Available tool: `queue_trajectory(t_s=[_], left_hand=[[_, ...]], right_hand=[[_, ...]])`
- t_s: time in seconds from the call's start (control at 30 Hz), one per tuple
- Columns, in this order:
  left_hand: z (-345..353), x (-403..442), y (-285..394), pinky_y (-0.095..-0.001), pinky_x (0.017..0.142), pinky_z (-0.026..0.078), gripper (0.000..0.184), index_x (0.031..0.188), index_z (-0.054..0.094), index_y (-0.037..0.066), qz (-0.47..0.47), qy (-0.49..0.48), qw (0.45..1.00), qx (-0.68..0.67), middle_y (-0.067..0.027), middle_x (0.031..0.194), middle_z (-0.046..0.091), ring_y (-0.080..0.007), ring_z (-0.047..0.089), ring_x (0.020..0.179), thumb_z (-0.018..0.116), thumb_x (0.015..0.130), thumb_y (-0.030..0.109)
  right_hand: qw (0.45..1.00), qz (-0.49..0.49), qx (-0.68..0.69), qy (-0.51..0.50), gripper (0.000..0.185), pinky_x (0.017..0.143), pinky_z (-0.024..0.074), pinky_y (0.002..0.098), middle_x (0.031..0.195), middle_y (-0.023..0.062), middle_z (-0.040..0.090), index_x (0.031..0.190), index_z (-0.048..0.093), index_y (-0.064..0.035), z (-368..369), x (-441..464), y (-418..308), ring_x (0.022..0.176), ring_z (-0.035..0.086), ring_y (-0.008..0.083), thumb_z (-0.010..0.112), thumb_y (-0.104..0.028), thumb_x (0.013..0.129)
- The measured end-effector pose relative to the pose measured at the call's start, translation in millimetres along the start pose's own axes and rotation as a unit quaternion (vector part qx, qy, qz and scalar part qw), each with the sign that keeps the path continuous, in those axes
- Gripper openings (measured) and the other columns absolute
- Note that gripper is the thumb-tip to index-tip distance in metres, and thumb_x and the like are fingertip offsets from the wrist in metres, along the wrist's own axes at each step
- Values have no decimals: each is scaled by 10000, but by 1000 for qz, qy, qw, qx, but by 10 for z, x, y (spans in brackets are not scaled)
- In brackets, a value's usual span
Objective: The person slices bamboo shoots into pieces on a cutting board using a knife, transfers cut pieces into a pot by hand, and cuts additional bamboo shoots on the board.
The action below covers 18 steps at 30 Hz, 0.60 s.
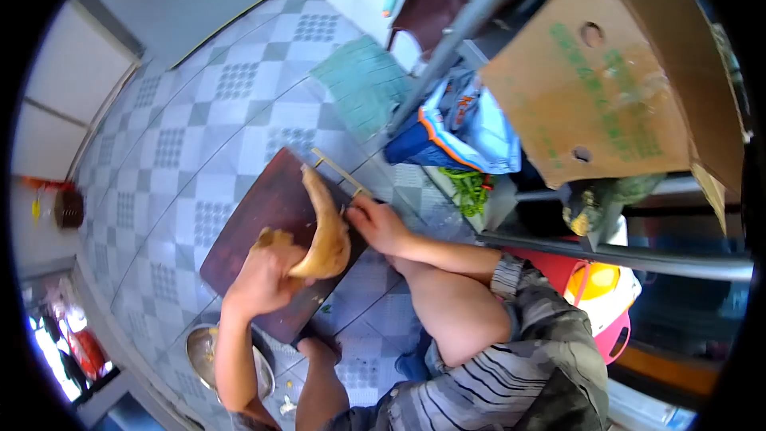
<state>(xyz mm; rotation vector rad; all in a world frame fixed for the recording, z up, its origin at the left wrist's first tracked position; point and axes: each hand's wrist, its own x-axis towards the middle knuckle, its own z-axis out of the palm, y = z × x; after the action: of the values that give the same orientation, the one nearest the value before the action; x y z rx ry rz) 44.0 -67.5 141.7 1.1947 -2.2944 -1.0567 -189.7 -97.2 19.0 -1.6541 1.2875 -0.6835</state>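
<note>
A reddish-brown cutting board (247,223) lies on the tiled floor in front of me. Over it, my left hand (267,275) is closed on a long, curved, yellow-tan piece of food (325,231), with its narrow end pointing away from me. I cannot make out what food it is. A smaller brownish lump (275,238) shows by the left fingers. At the board's right edge my right hand (379,225) has its fingers curled; what they hold, if anything, is hidden. A thin brass-coloured rod (341,172) runs along that edge up to the right hand.
A metal bowl (266,373) with scraps stands by my left forearm. To the right, a rack (542,243) carries a cardboard box (582,80); a blue bag (455,128) and green vegetables (467,191) sit beside it. A green mat (363,84) lies farther off. My knees are close to the board.
</note>
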Motion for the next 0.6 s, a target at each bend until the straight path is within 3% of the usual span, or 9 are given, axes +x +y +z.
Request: queue_trajectory(t_s=[0.07,0.13,0.2,0.23,0.3,0.33,0.4,0.43,0.6], left_hand=[[-54,30,-124,-378,612,441,146,826,608,25,-25,-16,993,-115,-155,728,594,-327,567,697,690,720,82],[-67,-21,-269,-292,676,473,183,965,613,-11,-182,-91,927,-314,-68,770,648,-137,584,716,657,808,71],[-18,-43,-456,-285,706,477,251,1030,585,-30,-203,-61,885,-414,-35,839,637,-120,566,762,653,819,86],[43,-95,-542,-285,706,477,251,1030,585,-30,-210,-55,885,-412,-35,839,637,-120,566,762,653,819,86],[166,-189,-727,-284,773,471,354,1093,541,-53,-229,-24,887,-401,-55,948,614,-130,562,850,671,810,117],[225,-246,-792,-284,773,471,354,1093,541,-53,-234,-22,886,-400,-55,948,614,-130,562,850,671,810,117],[387,-407,-885,-288,789,457,403,1127,514,-54,-289,66,862,-411,-75,975,611,-131,558,878,670,812,141],[487,-474,-951,-304,809,450,450,1126,500,-68,-331,92,841,-417,-88,979,607,-152,558,893,685,800,179],[622,-485,-846,-344,810,455,474,1084,501,-28,-369,115,910,-152,-219,977,614,-312,605,912,706,760,252]], right_hand=[[1000,26,9,3,259,584,431,472,719,222,583,913,516,-44,-32,2,-72,710,580,424,507,-303,911],[1000,25,3,3,248,590,440,455,716,214,585,918,510,-37,-39,8,-40,713,588,416,502,-285,915],[999,29,23,-4,253,591,441,453,713,207,589,911,504,-27,-55,7,-61,714,592,412,498,-279,917],[999,26,28,-11,253,591,441,453,713,207,589,911,504,-27,-47,5,-32,714,592,412,498,-279,917],[1000,-13,13,-5,231,494,411,350,554,99,515,857,482,-44,-19,8,22,498,538,236,455,-255,947],[1000,-13,18,-8,231,494,411,350,554,99,515,857,482,-44,-11,13,18,498,538,236,455,-255,947],[998,-53,-3,-23,245,497,414,356,560,111,522,855,480,-42,-10,11,3,511,553,257,458,-268,947],[998,-13,-18,-63,273,626,452,469,707,192,602,881,495,-32,-29,18,-21,697,598,405,483,-302,924],[980,-58,-163,-100,300,684,444,513,654,203,592,882,446,-39,65,1,0,681,594,425,450,-335,934]])
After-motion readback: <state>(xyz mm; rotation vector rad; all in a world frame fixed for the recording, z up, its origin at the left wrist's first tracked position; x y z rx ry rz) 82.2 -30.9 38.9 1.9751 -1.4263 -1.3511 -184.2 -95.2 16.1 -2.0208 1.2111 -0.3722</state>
